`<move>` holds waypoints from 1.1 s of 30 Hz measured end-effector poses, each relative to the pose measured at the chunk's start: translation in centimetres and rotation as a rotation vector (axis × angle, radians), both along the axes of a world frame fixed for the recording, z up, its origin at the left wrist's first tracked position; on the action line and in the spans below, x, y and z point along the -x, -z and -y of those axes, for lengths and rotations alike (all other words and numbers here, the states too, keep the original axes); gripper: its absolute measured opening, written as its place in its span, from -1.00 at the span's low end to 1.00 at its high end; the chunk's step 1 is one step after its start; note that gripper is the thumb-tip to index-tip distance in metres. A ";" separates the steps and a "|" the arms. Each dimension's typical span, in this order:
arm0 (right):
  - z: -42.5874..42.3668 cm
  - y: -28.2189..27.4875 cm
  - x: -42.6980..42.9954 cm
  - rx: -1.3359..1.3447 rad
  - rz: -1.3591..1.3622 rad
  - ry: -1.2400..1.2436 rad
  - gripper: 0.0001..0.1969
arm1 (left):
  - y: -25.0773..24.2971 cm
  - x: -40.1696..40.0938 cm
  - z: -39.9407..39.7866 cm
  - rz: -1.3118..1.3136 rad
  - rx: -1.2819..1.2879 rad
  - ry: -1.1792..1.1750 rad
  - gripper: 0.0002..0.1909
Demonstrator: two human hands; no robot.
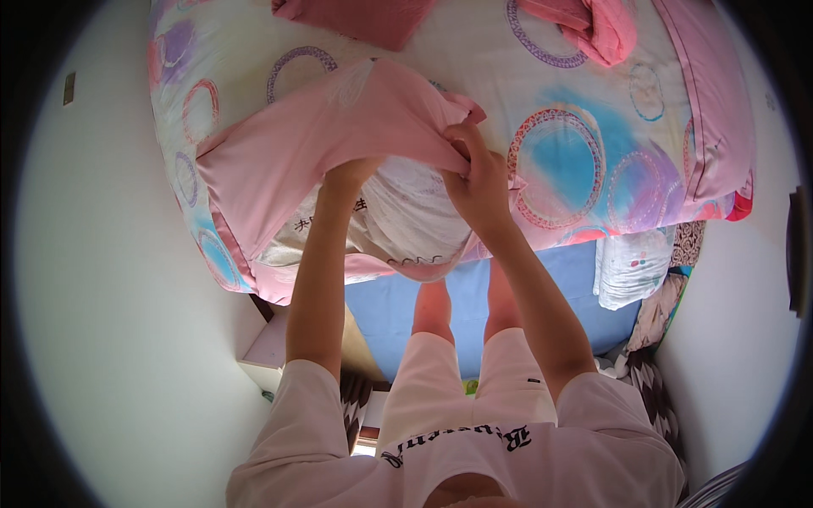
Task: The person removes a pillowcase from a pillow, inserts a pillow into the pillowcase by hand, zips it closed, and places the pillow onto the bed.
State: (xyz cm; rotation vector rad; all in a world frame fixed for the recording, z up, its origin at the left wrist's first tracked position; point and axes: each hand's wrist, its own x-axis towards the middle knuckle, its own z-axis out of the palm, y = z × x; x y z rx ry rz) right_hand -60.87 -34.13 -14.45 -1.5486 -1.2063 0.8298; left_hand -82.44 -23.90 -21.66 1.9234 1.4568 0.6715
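A pink fabric cover [279,140], which looks like a pillowcase, lies partly lifted near the bed's close edge. Its opening faces me and shows whitish cloth [413,203] with dark printed writing inside. My left hand [356,173] reaches in under the upper layer; its fingers are hidden by the pink fabric. At the right side of the opening, my right hand [469,162] pinches the rim of the cover between thumb and fingers. A dark wavy line runs along the whitish cloth close to the lower rim.
The bed has a sheet [470,70] patterned with circles. Folded pink cloth [368,22], a crumpled pink cloth [597,32] and a pink pillow [718,108] lie on it. Below are a blue surface [559,279] and a white patterned bundle [635,267]. A pale cabinet [263,352] stands left.
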 end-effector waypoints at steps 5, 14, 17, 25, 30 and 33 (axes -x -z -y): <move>-2.4 0.2 0.7 -0.147 0.095 0.080 -0.65 | -0.3 -1.6 -2.4 0.011 0.069 0.107 -0.58; -4.0 -1.7 -0.2 -0.296 0.121 0.099 -0.56 | -2.0 1.6 -2.9 -0.009 0.109 0.112 -0.56; -2.2 -2.7 0.2 -0.250 0.143 -0.059 -0.56 | -2.1 5.3 -4.0 -0.026 0.079 -0.059 -0.55; -1.8 -3.8 0.7 -0.285 0.222 -0.217 -0.51 | -3.3 7.5 -7.8 0.034 0.201 -0.082 -0.54; -1.4 -3.5 1.1 -0.215 0.249 -0.130 -0.52 | -4.8 4.6 -8.1 0.012 0.171 0.054 -0.53; -2.2 -3.8 1.3 -0.119 0.224 0.028 -0.59 | -4.1 1.9 -7.3 -0.036 0.093 0.079 -0.52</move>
